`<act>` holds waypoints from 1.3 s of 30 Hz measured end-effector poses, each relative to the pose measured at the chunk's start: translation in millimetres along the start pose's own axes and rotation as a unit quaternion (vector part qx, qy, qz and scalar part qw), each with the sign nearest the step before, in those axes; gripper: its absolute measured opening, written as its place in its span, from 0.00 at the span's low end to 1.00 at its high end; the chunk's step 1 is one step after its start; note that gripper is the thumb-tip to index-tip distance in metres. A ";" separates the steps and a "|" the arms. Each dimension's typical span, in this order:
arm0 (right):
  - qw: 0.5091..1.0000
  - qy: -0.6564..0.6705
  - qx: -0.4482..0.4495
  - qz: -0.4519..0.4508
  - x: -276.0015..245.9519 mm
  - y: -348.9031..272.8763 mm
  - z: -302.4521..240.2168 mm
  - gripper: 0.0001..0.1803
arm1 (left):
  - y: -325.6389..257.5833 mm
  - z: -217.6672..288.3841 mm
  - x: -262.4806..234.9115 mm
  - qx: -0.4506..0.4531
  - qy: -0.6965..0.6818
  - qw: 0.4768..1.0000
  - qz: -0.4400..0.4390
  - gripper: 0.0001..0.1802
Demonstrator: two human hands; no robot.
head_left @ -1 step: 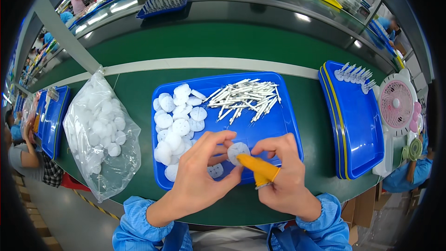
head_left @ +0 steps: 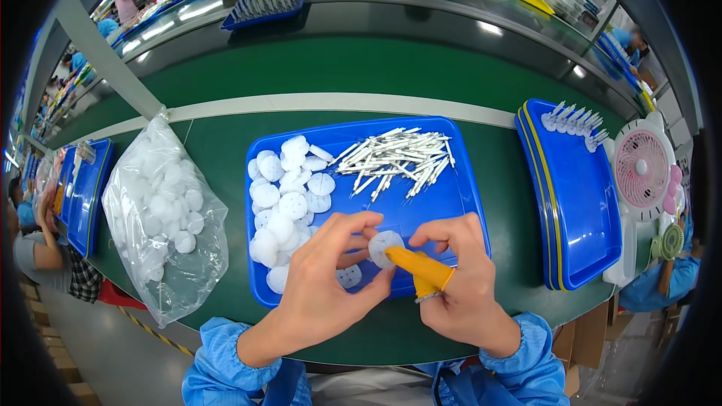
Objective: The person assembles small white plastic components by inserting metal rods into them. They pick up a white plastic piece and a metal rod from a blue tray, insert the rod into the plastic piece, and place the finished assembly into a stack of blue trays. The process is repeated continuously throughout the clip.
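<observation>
My left hand (head_left: 327, 278) pinches a translucent round white disc (head_left: 386, 246) by its edge, above the near part of a blue tray (head_left: 470, 210). From the right, the yellow-covered digit of my right hand (head_left: 462, 278) presses on the disc's lower right edge. My right index finger is bent and apart from it, and the other right fingers curl out of sight. Loose white discs (head_left: 282, 229) are heaped in the tray's left side. Thin white sticks with dark ends (head_left: 398, 158) lie piled at its back right. Another disc (head_left: 348, 277) lies partly hidden beneath my left hand.
A clear bag of white discs (head_left: 165, 210) lies left of the tray. To the right stand stacked blue and yellow trays (head_left: 575, 218), with small upright parts (head_left: 575, 120) on top, beside a pink-and-white fan (head_left: 641, 168). Beyond the bench, a filled blue tray (head_left: 268, 0) sits on the line.
The yellow-covered digit and right hand have shifted very slightly at the disc's edge. Everything else looks the same.
</observation>
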State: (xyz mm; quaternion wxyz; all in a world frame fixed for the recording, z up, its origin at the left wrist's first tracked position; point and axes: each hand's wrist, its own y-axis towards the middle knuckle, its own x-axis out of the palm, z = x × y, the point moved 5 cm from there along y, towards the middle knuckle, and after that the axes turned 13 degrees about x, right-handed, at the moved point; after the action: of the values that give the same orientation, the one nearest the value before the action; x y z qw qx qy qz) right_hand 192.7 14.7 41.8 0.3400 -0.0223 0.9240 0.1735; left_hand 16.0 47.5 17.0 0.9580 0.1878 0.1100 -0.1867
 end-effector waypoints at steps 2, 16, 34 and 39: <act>1.000 0.008 -0.008 -0.005 3.8 3.1 -3.3 0.29 | -0.7 -0.1 1.3 0.003 0.001 1.000 -0.002 0.36; 0.999 -0.016 0.005 0.033 -5.3 3.2 3.1 0.31 | 0.7 0.1 1.7 -0.003 -0.004 1.000 -0.001 0.34; 1.000 -0.012 -0.009 0.011 0.3 4.8 4.5 0.27 | -0.5 -3.6 2.1 0.008 -0.004 1.000 0.027 0.32; 1.000 -0.030 0.003 0.001 -0.2 0.2 11.5 0.25 | 0.1 -6.3 0.3 0.003 -0.022 0.999 0.048 0.32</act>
State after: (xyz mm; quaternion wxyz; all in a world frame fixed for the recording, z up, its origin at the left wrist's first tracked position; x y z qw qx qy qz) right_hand 200.0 18.7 33.8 0.3675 -0.0153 0.9140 0.1712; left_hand 15.4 50.1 11.2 0.9675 0.1913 0.0792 -0.1449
